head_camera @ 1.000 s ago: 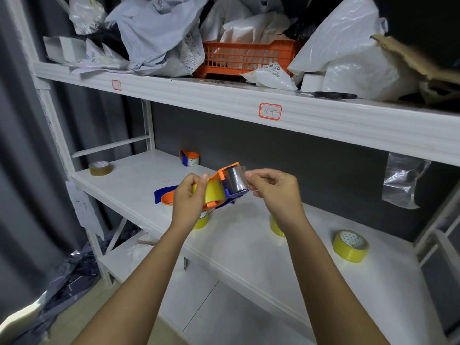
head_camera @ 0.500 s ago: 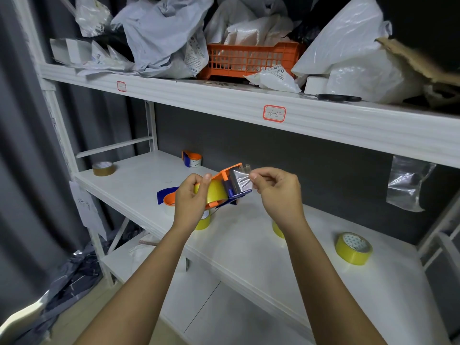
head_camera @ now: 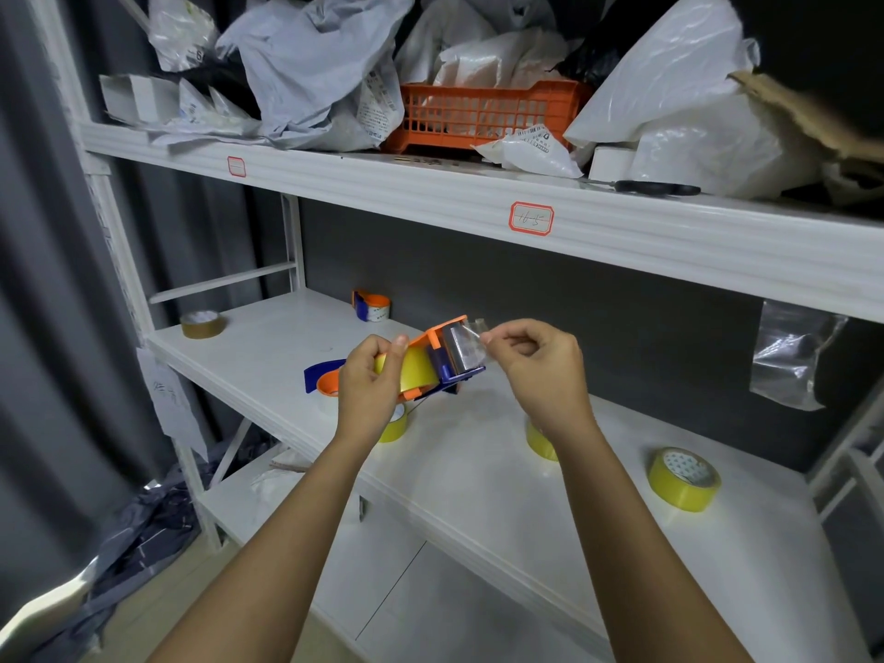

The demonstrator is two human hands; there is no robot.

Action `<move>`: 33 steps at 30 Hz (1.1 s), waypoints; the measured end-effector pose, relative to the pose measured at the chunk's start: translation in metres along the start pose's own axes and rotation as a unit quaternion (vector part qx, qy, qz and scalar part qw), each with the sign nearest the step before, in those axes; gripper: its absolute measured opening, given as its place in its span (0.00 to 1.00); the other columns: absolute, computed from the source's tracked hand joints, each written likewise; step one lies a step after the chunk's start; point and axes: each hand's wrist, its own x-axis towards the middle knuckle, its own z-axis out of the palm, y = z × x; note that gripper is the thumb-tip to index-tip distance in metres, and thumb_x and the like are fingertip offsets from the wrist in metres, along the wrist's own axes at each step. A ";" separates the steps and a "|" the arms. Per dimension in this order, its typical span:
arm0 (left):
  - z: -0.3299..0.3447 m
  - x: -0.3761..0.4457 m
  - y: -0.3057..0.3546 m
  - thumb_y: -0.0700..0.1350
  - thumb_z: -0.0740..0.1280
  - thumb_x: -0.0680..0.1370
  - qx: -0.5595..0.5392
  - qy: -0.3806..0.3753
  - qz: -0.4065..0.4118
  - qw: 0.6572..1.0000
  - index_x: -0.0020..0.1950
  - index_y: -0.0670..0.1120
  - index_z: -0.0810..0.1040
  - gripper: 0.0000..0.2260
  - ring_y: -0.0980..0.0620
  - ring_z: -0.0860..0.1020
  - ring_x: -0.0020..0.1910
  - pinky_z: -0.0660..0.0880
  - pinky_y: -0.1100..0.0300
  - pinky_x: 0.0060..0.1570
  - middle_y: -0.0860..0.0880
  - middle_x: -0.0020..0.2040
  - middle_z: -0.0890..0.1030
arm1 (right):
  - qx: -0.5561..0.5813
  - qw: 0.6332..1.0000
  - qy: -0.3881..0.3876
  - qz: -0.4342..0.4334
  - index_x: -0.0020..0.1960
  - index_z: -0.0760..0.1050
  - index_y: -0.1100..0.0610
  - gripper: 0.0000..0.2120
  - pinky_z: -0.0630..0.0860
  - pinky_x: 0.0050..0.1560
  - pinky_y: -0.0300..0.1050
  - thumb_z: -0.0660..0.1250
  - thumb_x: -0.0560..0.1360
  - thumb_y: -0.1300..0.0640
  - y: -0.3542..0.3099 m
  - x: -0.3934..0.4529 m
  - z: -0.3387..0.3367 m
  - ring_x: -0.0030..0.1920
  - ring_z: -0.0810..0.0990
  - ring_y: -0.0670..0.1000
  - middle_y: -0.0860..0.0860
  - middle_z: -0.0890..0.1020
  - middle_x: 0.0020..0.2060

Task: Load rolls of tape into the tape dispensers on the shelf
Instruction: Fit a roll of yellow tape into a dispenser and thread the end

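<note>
Left hand (head_camera: 366,390) gripping orange-and-blue tape dispenser (head_camera: 433,363) loaded with yellow roll (head_camera: 414,373), above shelf (head_camera: 268,356). Right hand (head_camera: 535,370), at 3 o'clock of dispenser, pinching clear tape end (head_camera: 471,334).

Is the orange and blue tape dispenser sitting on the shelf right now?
No, the tape dispenser is held up above the shelf, gripped by the left hand while the right hand pinches its tape end.
</note>
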 end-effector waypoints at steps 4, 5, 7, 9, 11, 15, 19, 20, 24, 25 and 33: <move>-0.001 0.000 0.000 0.53 0.60 0.79 -0.021 -0.003 -0.003 1.000 0.43 0.44 0.73 0.13 0.54 0.74 0.41 0.71 0.65 0.36 0.50 0.39 0.75 | 0.024 0.999 -0.020 0.023 0.41 0.81 0.55 0.02 0.80 0.41 0.39 0.71 0.72 0.59 0.000 0.001 -0.001 0.38 0.81 0.44 0.49 0.83 0.36; -0.001 0.001 -0.001 0.53 0.60 0.79 -0.029 -0.005 -0.002 1.000 0.44 0.43 0.73 0.14 0.53 0.75 0.42 0.72 0.63 0.37 0.48 0.40 0.76 | 0.031 0.999 -0.026 0.025 0.40 0.81 0.54 0.03 0.80 0.43 0.43 0.71 0.72 0.59 0.000 0.001 -0.001 0.39 0.82 0.46 0.50 0.84 0.37; -0.001 0.001 -0.003 0.53 0.60 0.79 -0.040 -0.010 -0.002 0.999 0.46 0.41 0.74 0.15 0.51 0.76 0.44 0.73 0.59 0.40 0.45 0.42 0.77 | 0.040 0.998 -0.037 0.022 0.39 0.81 0.52 0.05 0.80 0.44 0.44 0.70 0.73 0.60 -0.001 0.001 -0.001 0.39 0.82 0.47 0.49 0.84 0.36; 0.000 0.002 -0.003 0.54 0.60 0.79 -0.046 -0.014 -0.004 0.999 0.45 0.42 0.74 0.15 0.51 0.76 0.44 0.73 0.57 0.41 0.46 0.42 0.77 | 0.064 0.996 -0.048 0.029 0.39 0.80 0.52 0.06 0.80 0.42 0.41 0.69 0.73 0.62 -0.003 0.001 -0.002 0.38 0.82 0.46 0.50 0.84 0.37; 0.000 0.003 -0.003 0.54 0.60 0.79 -0.054 -0.017 -0.005 0.998 0.44 0.44 0.74 0.14 0.50 0.76 0.44 0.73 0.56 0.42 0.47 0.41 0.77 | 0.119 0.988 -0.074 0.059 0.41 0.80 0.55 0.06 0.78 0.38 0.36 0.68 0.74 0.63 -0.005 0.001 -0.003 0.36 0.81 0.43 0.51 0.83 0.36; -0.001 0.004 -0.003 0.53 0.60 0.79 -0.067 -0.023 -0.004 0.997 0.41 0.47 0.73 0.12 0.50 0.75 0.43 0.74 0.54 0.42 0.48 0.39 0.76 | 0.162 0.973 -0.117 0.111 0.43 0.80 0.57 0.04 0.78 0.39 0.36 0.68 0.75 0.62 -0.006 0.002 -0.003 0.35 0.79 0.44 0.51 0.82 0.35; -0.002 0.004 -0.002 0.52 0.60 0.80 -0.073 -0.030 -0.001 0.997 0.39 0.47 0.72 0.13 0.52 0.74 0.40 0.73 0.55 0.41 0.49 0.37 0.75 | 0.171 0.967 -0.133 0.133 0.44 0.81 0.58 0.03 0.78 0.37 0.33 0.69 0.74 0.61 -0.007 0.004 -0.002 0.37 0.78 0.45 0.53 0.81 0.37; -0.003 0.005 -0.002 0.51 0.60 0.80 -0.078 -0.031 -0.001 0.996 0.38 0.46 0.72 0.13 0.52 0.74 0.39 0.72 0.55 0.41 0.49 0.36 0.75 | 0.176 0.964 -0.139 0.140 0.44 0.81 0.59 0.02 0.78 0.37 0.33 0.69 0.74 0.61 -0.007 0.004 -0.002 0.36 0.77 0.45 0.53 0.81 0.37; -0.003 0.005 0.001 0.52 0.60 0.80 -0.117 -0.046 -0.021 0.992 0.36 0.47 0.72 0.14 0.50 0.75 0.40 0.74 0.52 0.43 0.48 0.37 0.76 | 0.254 0.911 -0.224 0.233 0.47 0.78 0.56 0.06 0.70 0.31 0.33 0.70 0.72 0.56 -0.005 0.009 0.004 0.30 0.71 0.43 0.49 0.78 0.34; -0.003 0.005 0.002 0.52 0.60 0.80 -0.127 -0.055 -0.034 0.990 0.36 0.49 0.73 0.14 0.49 0.75 0.41 0.74 0.51 0.44 0.48 0.37 0.76 | 0.282 0.888 -0.250 0.263 0.46 0.77 0.54 0.07 0.67 0.30 0.33 0.70 0.70 0.53 -0.003 0.010 0.006 0.29 0.68 0.43 0.48 0.77 0.34; -0.005 0.002 0.001 0.56 0.61 0.79 -0.141 -0.118 -0.142 0.973 0.45 0.50 0.77 0.11 0.43 0.79 0.52 0.76 0.46 0.53 0.45 0.49 0.81 | 0.309 0.880 -0.260 0.250 0.49 0.75 0.53 0.11 0.61 0.27 0.33 0.67 0.71 0.47 0.023 0.008 0.013 0.30 0.65 0.43 0.48 0.73 0.36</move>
